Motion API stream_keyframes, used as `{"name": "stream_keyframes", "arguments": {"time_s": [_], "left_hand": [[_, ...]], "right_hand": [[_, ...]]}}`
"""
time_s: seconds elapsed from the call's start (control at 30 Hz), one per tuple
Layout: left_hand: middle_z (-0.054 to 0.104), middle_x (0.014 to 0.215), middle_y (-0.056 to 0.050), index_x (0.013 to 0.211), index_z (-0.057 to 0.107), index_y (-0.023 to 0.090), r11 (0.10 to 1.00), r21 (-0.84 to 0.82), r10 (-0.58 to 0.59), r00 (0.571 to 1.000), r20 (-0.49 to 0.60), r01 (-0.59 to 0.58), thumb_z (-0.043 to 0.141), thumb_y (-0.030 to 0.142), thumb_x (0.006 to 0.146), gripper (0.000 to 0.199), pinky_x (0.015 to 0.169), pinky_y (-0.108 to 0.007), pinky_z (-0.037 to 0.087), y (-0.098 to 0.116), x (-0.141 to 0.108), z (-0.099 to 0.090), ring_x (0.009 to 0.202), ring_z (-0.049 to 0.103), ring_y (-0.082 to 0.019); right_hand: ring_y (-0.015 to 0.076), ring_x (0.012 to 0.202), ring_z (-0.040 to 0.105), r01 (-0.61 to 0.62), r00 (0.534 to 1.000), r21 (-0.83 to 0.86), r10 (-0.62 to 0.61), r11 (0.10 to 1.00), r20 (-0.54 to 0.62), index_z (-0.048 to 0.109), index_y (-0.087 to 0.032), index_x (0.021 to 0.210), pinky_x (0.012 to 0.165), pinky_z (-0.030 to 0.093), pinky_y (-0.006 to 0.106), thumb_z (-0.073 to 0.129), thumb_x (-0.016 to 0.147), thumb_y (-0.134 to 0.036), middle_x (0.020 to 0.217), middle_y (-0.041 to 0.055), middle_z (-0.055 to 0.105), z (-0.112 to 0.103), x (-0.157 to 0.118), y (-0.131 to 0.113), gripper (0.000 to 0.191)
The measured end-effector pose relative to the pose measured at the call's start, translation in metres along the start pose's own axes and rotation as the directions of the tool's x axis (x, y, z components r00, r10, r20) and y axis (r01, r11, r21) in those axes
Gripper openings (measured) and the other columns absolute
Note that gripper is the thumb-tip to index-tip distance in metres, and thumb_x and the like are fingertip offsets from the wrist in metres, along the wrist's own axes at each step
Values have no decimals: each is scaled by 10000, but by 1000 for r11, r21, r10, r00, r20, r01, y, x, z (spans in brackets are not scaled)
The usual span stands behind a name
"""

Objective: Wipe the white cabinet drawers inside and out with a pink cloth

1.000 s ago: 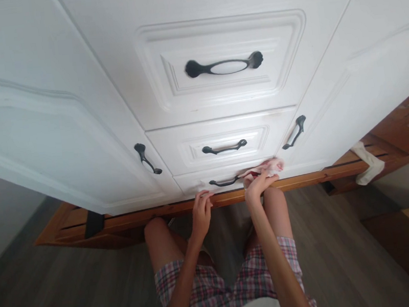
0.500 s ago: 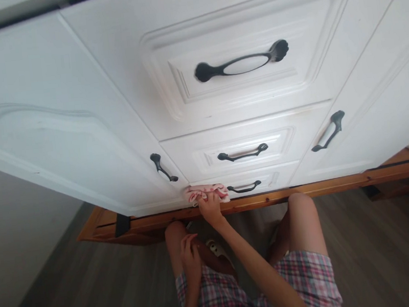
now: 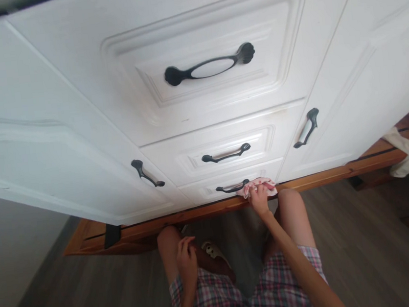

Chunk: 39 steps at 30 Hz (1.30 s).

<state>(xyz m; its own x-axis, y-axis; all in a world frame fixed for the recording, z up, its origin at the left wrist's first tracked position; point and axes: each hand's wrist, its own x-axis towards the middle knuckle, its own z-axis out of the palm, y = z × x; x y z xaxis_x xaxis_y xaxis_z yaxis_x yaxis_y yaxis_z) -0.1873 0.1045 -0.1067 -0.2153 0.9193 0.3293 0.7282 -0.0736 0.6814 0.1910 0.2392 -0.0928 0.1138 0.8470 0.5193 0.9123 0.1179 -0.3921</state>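
Note:
My right hand (image 3: 259, 200) is closed on a pink and white cloth (image 3: 266, 183), pressed against the bottom drawer (image 3: 201, 191) of a white cabinet. The cloth lies at the right end of that drawer's dark handle (image 3: 227, 189) and covers the handle's tip. Over my left thigh, my left hand (image 3: 187, 260) rests with its fingers loosely stretched and nothing in it. Higher up, the middle drawer has a dark handle (image 3: 227, 155), and the large top drawer (image 3: 123, 54) carries a dark handle with a white inlay (image 3: 213, 67).
Doors with dark handles (image 3: 147, 173) (image 3: 307, 128) flank the drawers. Below runs a brown wooden ledge (image 3: 196, 212), close to my knees. A pale cloth (image 3: 407, 152) hangs over wood at the right. Grey wooden flooring (image 3: 105, 293) lies underneath, with a wall (image 3: 11, 244) at the left.
My right hand has slid the cloth rightward along the bottom drawer, from left of its handle to the handle's right end. My left hand stays by my thigh. The view has shifted right.

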Motion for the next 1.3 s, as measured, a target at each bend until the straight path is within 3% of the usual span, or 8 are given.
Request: {"name": "stream_keyframes", "arguments": {"time_s": [0.17, 0.43, 0.57, 0.7, 0.9, 1.1, 1.23, 1.3], "left_hand": [[745, 1090, -90, 1037, 777, 227, 1000, -16, 26, 1000, -1, -26, 474, 294, 978, 316, 968, -495, 626, -2, 3, 7, 1035, 760, -292], [744, 1084, -93, 1024, 778, 218, 999, -5, 44, 999, -10, -44, 464, 271, 989, 320, 952, -460, 638, 2, 3, 5, 1031, 766, -275], [745, 1053, -89, 992, 776, 218, 999, -15, 48, 998, -29, -49, 466, 263, 970, 314, 929, -470, 639, 11, 5, 4, 992, 767, -276], [740, 1061, -86, 989, 778, 224, 996, -29, 88, 995, -41, -90, 468, 253, 972, 311, 909, -463, 644, 30, 6, -5, 997, 768, -278], [732, 1110, -89, 1046, 786, 237, 980, -49, 191, 981, -45, -193, 479, 214, 1012, 310, 938, -444, 648, 84, 16, -25, 1012, 763, -261], [721, 1167, -83, 1121, 777, 237, 946, -92, 302, 949, -91, -310, 497, 148, 1029, 308, 961, -387, 636, 144, 48, -41, 1053, 736, -231], [701, 1205, -78, 1271, 734, 224, 917, -153, 349, 927, -134, -367, 458, 147, 1088, 340, 834, -309, 629, 187, 79, -37, 776, 679, -134], [689, 1251, -95, 1356, 698, 222, 901, -181, 370, 917, -151, -394, 449, 165, 1110, 354, 854, -309, 625, 214, 96, -33, 826, 693, -139]], "right_hand": [[261, 951, 400, -109, 949, 67, 124, 992, -290, 580, -187, 1009, 867, 460, 474, 504, 863, -228, 1015, 96, 452, -24, 10, 37, 170], [326, 1113, 419, -252, 816, 213, 325, 944, -479, 450, -190, 1186, 1019, 422, 614, 470, 836, -158, 1139, 136, 426, -43, 53, -21, 352], [338, 1148, 435, -181, 896, 207, 248, 961, -367, 514, -155, 1229, 999, 458, 573, 494, 870, -152, 1178, 164, 455, -47, 63, -78, 360], [301, 1083, 467, -7, 992, 213, 34, 977, -122, 642, -186, 1166, 935, 492, 472, 550, 938, -152, 1148, 149, 535, -28, 46, -154, 248], [278, 1114, 507, 101, 966, 389, -185, 915, 183, 693, -247, 1167, 851, 501, 361, 539, 994, -115, 1229, 149, 620, 7, 21, -221, 267], [223, 1103, 608, -140, 956, 666, -76, 733, 284, 625, -217, 1126, 991, 521, 365, 487, 877, -107, 1165, 90, 659, 1, -40, -183, 305], [215, 1014, 655, -350, 930, 737, 120, 579, 348, 616, -238, 1029, 945, 521, 349, 489, 850, -231, 1046, 45, 695, -35, -93, -134, 219], [208, 910, 659, -430, 901, 751, 188, 501, 390, 622, -239, 983, 868, 528, 330, 540, 820, -303, 965, 23, 701, -57, -111, -113, 193]]}}
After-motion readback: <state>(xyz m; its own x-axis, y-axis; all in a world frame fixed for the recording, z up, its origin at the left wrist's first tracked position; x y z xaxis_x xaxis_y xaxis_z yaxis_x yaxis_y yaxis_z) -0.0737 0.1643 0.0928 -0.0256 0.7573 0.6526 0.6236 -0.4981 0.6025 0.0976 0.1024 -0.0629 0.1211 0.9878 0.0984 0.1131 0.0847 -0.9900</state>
